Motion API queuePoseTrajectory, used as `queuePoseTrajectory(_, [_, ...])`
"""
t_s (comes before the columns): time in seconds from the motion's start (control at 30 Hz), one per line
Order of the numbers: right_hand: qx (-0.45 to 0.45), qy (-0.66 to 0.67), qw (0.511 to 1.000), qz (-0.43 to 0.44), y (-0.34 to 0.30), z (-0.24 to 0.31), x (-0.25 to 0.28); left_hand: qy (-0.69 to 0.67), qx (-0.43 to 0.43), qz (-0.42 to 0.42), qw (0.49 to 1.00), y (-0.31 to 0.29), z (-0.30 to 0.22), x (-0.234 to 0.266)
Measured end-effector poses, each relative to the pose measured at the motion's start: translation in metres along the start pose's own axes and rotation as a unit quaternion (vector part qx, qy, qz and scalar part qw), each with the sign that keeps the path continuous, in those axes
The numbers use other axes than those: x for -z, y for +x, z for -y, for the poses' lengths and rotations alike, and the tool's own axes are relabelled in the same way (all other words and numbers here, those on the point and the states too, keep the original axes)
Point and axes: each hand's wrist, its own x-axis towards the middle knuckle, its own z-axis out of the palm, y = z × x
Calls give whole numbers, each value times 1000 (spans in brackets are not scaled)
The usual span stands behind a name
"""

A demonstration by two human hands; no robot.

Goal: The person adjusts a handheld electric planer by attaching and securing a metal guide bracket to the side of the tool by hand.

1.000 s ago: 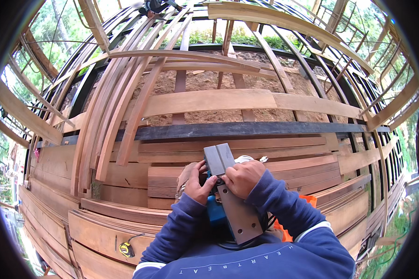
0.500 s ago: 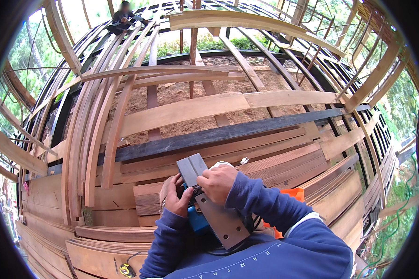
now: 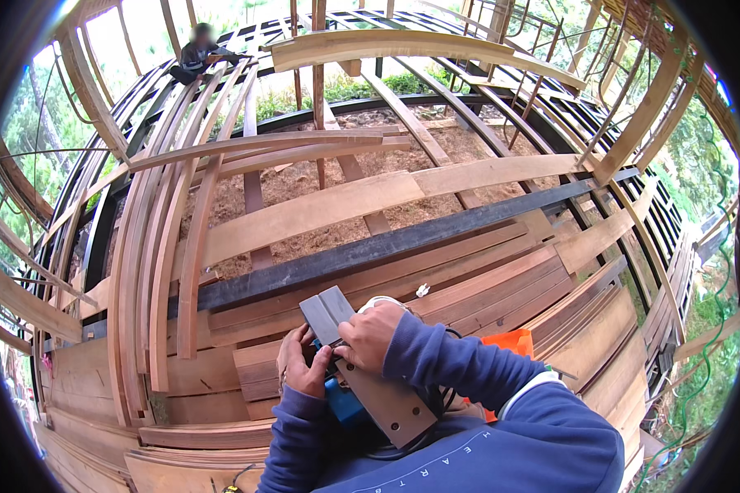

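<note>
An electric hand planer (image 3: 386, 404) with a blue body rests upside down against my lap, its flat metal sole facing up. The grey front plate (image 3: 326, 314) points away from me. Around the side of the tool, by the gap between the two plates, my left hand (image 3: 304, 366) grips the body with its thumb near the cutter slot. My right hand (image 3: 372, 337) is closed, with its fingertips pressed down at that same slot from the right. Whatever those fingers pinch is hidden.
Stacked wooden boards (image 3: 485, 292) lie under and around me. Ahead, a dark beam (image 3: 386, 246) crosses an open frame of joists above bare soil. An orange item (image 3: 510, 343) sits by my right arm, a tape measure (image 3: 232, 489) at the lower edge. Another person (image 3: 196, 56) sits far left.
The view has shifted slightly, so the scene sits a little further left. Both hands stay at the planer's slot, the right fingers slightly lower against it. The far person's arms have moved.
</note>
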Motion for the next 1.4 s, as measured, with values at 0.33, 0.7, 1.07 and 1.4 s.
queuePoseTrajectory(0.33, [-41,51,996,52,0,-6,-11,-2,-5,7,1000,1,-1,-1])
queuePoseTrajectory(0.7, [-23,48,997,54,3,-6,-7,1,-16,-4,1000,3,6,0])
queuePoseTrajectory(1.07, [-32,34,997,62,0,0,0,-35,23,34,999,-3,-29,-1])
queuePoseTrajectory(1.4, [15,17,1000,-12,1,-5,-10,8,-13,12,1000,3,6,4])
